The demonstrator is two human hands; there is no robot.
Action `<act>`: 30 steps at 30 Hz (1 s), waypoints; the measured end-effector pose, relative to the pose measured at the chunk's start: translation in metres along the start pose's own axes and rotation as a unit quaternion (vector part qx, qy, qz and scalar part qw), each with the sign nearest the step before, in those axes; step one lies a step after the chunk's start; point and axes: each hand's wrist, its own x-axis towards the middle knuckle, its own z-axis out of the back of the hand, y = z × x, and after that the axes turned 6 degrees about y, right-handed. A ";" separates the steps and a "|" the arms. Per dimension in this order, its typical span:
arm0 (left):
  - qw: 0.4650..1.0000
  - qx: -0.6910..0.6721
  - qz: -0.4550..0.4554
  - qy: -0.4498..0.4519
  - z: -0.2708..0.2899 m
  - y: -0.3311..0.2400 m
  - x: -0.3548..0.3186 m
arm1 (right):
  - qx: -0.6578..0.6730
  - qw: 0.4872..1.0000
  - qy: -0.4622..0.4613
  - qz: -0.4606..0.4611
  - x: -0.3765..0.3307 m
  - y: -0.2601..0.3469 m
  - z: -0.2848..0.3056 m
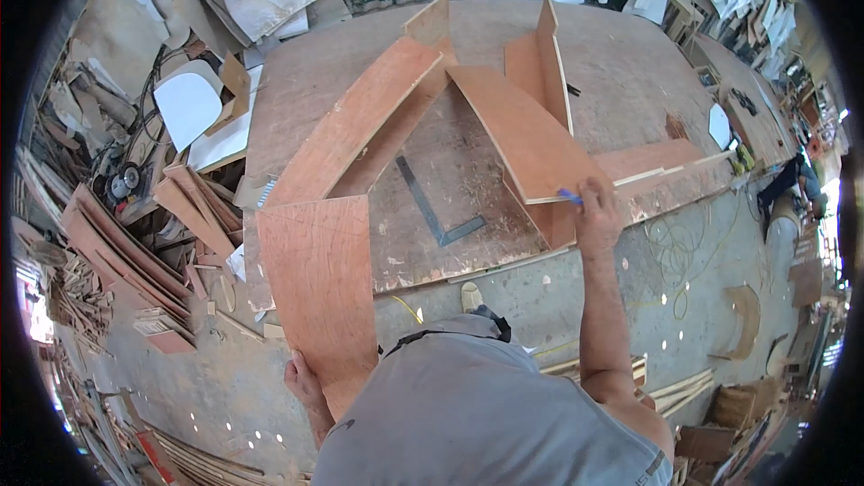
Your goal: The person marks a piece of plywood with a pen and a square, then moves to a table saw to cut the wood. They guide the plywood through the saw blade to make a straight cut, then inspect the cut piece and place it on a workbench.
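Observation:
My left hand (304,382) is closed on the left edge of a wide reddish plywood board (317,261), which reaches from the bench toward my body. My right hand (598,219) pinches a slim blue pen (567,195), by its look a pen or marker, at the near right corner of a slanting plywood panel (526,139). A long box-like plywood piece (360,121) runs from the wide board's far end toward the back. Between these pieces a dark metal carpenter's square (438,227) lies flat on the worn wooden bench (423,274).
Another angled plywood piece (551,63) stands behind the panel, and a flat strip (661,160) lies along the bench's right edge. Curved plywood offcuts (126,252) crowd the floor at left. An angle grinder (124,180) sits among scraps. At far right a person (796,184) is partly visible.

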 end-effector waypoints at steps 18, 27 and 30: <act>0.998 0.016 -0.027 0.055 -0.028 -0.005 0.034 | 0.650 0.439 -0.204 -0.586 -0.118 -0.041 -0.053; 0.995 -0.005 -0.043 0.086 -0.047 -0.015 0.031 | 0.681 0.468 -0.092 -0.556 -0.067 0.060 -0.110; 0.994 0.007 -0.058 0.088 -0.046 -0.021 0.030 | 0.657 0.479 -0.084 -0.575 -0.029 0.055 -0.134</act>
